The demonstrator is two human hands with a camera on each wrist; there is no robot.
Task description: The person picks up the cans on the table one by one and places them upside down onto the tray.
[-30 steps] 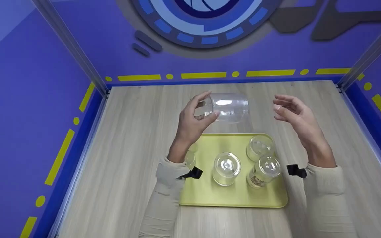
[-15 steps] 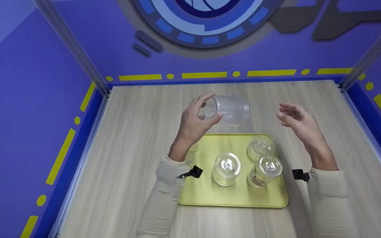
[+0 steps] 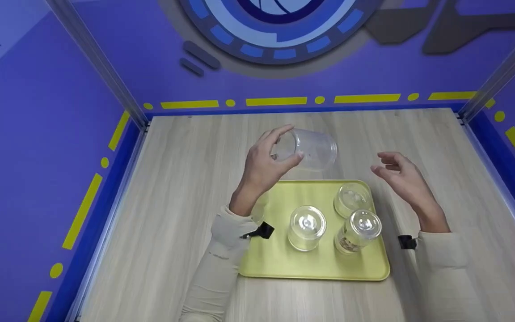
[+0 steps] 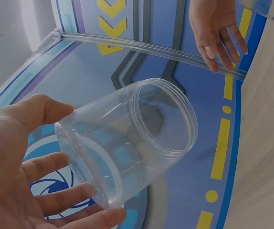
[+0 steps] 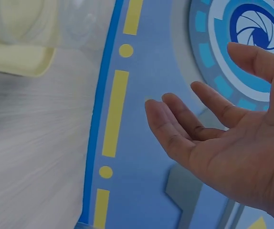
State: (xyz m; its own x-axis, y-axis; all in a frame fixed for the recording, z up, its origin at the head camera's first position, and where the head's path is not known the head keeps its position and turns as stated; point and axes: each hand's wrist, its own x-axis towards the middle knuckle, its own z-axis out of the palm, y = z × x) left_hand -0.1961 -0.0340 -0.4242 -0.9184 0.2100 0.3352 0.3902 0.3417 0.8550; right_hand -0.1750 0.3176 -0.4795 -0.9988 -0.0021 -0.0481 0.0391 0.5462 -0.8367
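Note:
A clear jar (image 3: 318,152) is held sideways above the far edge of the yellow tray (image 3: 280,266). My left hand (image 3: 262,165) grips it around the base end, thumb on one side and fingers on the other. In the left wrist view, the jar's threaded mouth (image 4: 163,117) has no lid on it and faces away from the palm. To the right, my right hand (image 3: 405,183) hovers apart from the jar and holds nothing. Its fingers (image 5: 175,129) are loosely bent in the right wrist view.
On the tray stand a clear jar (image 3: 306,228) near the middle, a jar with a printed label (image 3: 356,235) at the right, and another clear container (image 3: 351,200) behind that. My left forearm partly hides further clear ware at the tray's left. Blue-purple panels (image 3: 284,85) enclose the wooden table (image 3: 186,179).
My right hand has moved down the head view, nearer to me. My left hand has shifted slightly right, and the jar it holds has turned a little.

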